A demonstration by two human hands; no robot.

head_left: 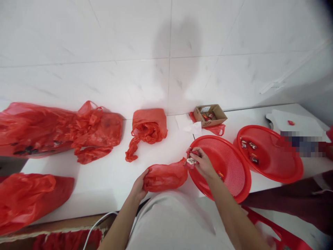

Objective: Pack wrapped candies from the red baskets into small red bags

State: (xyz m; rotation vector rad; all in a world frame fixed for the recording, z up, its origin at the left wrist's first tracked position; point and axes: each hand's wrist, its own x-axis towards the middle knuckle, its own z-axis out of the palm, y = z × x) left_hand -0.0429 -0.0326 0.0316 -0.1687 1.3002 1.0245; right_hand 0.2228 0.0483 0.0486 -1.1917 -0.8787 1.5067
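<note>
My left hand (140, 184) grips the left end of a red plastic bag (166, 178), which lies sideways at the table's front edge. Closed around small red-and-white wrapped packets (191, 160) is my right hand (204, 163), at the bag's right end and over the left rim of a red mesh basket (236, 177). What exactly the packets contain is too small to make out. Inside that basket, a small red-and-yellow packet (220, 174) shows beside my right forearm.
A second red basket (275, 152) holds several small packets. Behind stands a small cardboard box (218, 116) with packets inside. Red bags lie at the back (149, 118), far left (99, 128) and front left (47, 194). Another person's dark sleeve (293, 198) is at right.
</note>
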